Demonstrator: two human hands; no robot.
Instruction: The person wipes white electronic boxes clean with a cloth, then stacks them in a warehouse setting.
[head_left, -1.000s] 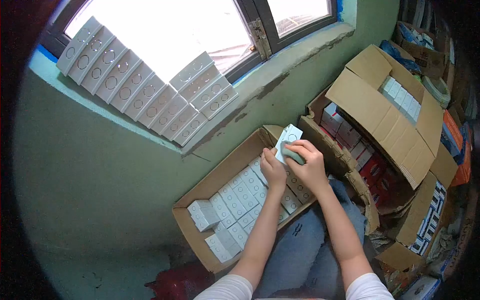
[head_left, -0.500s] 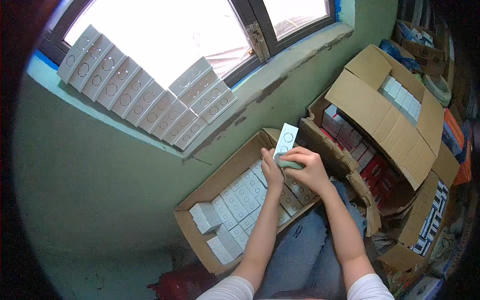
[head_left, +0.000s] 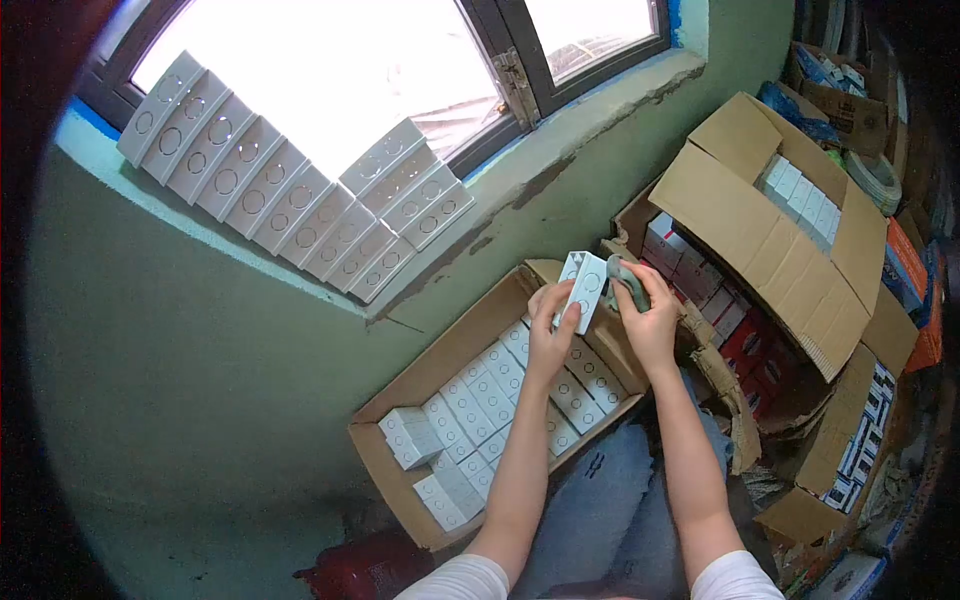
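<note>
While a white plastic box [head_left: 585,288] is held upright over the far end of an open carton [head_left: 445,345], one long face of it is turned toward the camera and round knock-out marks can be made out on it. The grip of the left hand [head_left: 552,335] is closed on the lower end of the box, with one digit laid across the front and the others wrapped behind. A grey-green pad [head_left: 624,281] is clasped in the right hand [head_left: 650,322], whose grip is shut around it, and the pad is pressed against the right side of the box near its top. Below the hands, the carton is packed with rows of matching white boxes [head_left: 490,390], and it is set on the floor against a green wall [head_left: 200,330], just ahead of knees clad in blue denim [head_left: 600,490]. More white boxes [head_left: 280,200] are stood in a leaning row on the window ledge above. To the right, a second carton of red-and-white packs [head_left: 700,280] and a larger open carton [head_left: 745,215] are seen.
</note>
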